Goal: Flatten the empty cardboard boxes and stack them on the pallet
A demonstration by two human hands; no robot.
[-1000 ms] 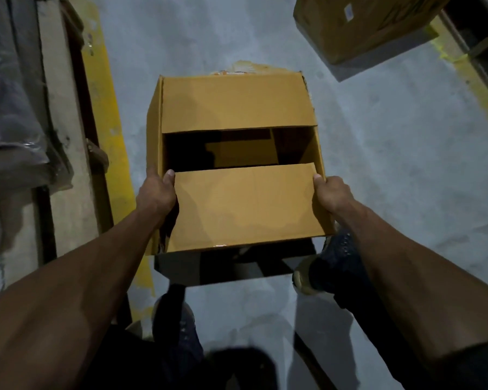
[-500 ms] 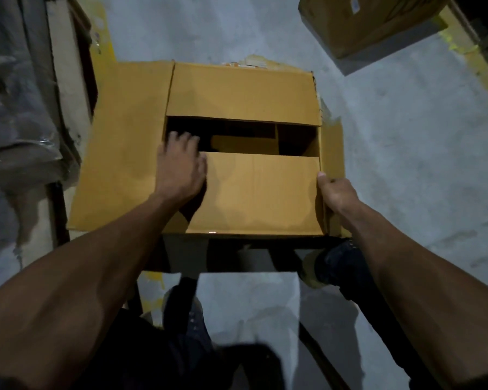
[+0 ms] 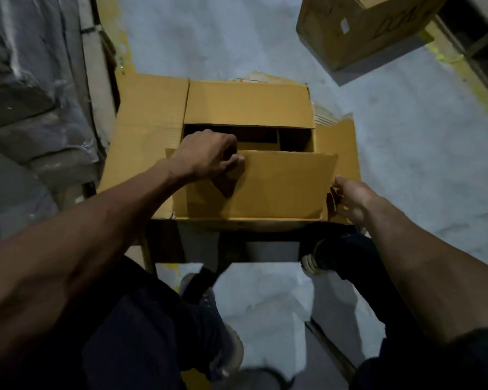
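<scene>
Open cardboard box [image 3: 245, 153] on the concrete floor [image 3: 406, 178], in the aisle directly ahead of the feet, top flaps partly spread. Far flap [image 3: 248, 105] folded flat over the opening; near flap [image 3: 279, 187] lifted toward the camera; left flap [image 3: 150, 128] laid outward over the yellow floor line [image 3: 112, 26]; right flap [image 3: 341, 147] spread outward too. Dark gap between far and near flaps, with inner cardboard just visible inside.

Left hand [image 3: 209, 157] curled over the upper edge of the near flap at its left corner, fingers wrapped round the edge and gripping it. Right hand [image 3: 350, 198] at the near right corner of the box, fingers curled on the corner edge where near flap meets right flap; exact hold partly hidden by the cardboard. Hands well apart, one at each end of the near flap.

Around the box: along the left side, a plastic-wrapped load [image 3: 31, 88], close beside the left flap. At the far right, a second cardboard box [image 3: 358, 29], closed, with a small white label, well apart from the open one. Dark racking [image 3: 479, 29] in the top right corner behind another yellow line. Below the box, dark trousers [image 3: 141, 333] and two shoes [image 3: 313, 260] on the floor, just beside the box's near wall.
</scene>
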